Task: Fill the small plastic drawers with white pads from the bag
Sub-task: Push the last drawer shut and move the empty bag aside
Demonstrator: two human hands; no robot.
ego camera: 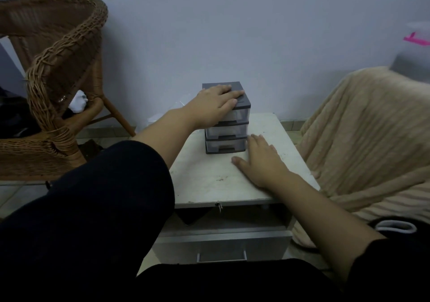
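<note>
Head view. My left hand [215, 103] lies palm down on the dark top of the small three-drawer plastic unit [226, 125], fingers [229, 96] loosely spread and curled over its front edge, gripping nothing. All three translucent drawers sit shut below those fingers. My right hand [261, 160] rests flat on the white bedside table [209, 180], fingers together, fingertips just beside the unit's bottom drawer. Beyond my left wrist, clear plastic [180, 105] shows, too indistinct to identify.
</note>
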